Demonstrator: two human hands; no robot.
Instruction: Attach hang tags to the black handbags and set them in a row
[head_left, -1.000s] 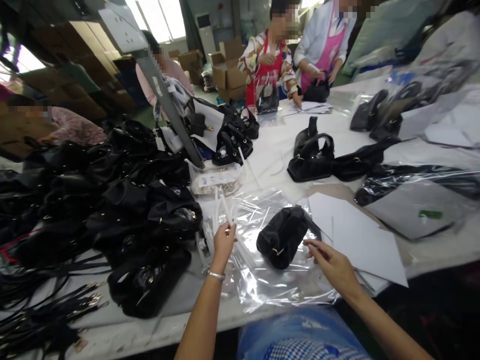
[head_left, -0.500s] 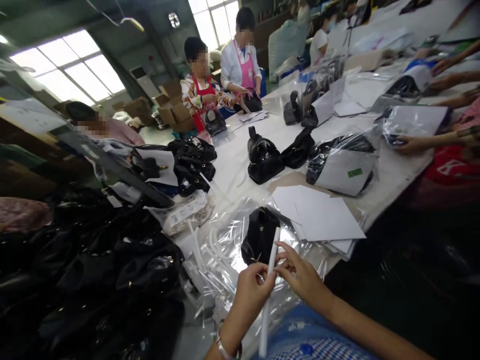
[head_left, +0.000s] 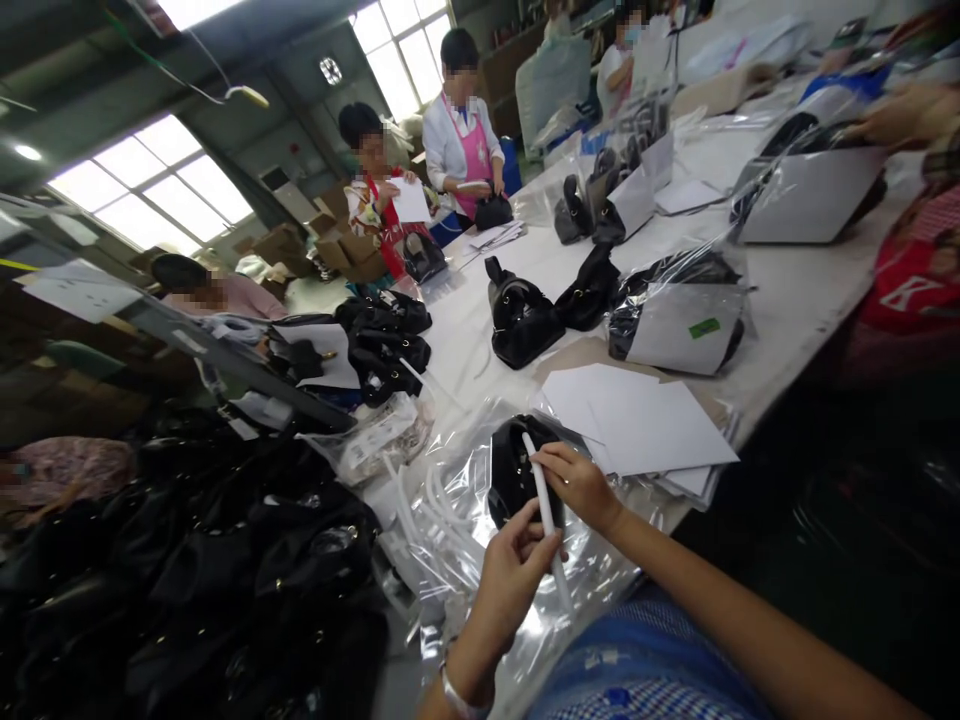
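A white tube [head_left: 547, 515] slants between my hands over a small black bag [head_left: 511, 470] on the clear plastic. My left hand [head_left: 515, 570] is closed round the middle of the tube. Higher up, my right hand [head_left: 581, 487] grips the tube close to its upper end, which lies over the bag. Clear plastic bags [head_left: 457, 500] spread under and around the bag, with more white tubes on their left part.
White sheets [head_left: 637, 425] are stacked right of the bag. Black bags [head_left: 525, 320] stand beyond, beside a plastic-wrapped one [head_left: 679, 320]. A dark heap of bags [head_left: 225, 570] fills the left. Other people work around the table [head_left: 795, 300].
The tube has moved up over the black bag and now tilts the other way. My right hand has shifted up with it. Across the table, a person now holds up a white sheet.
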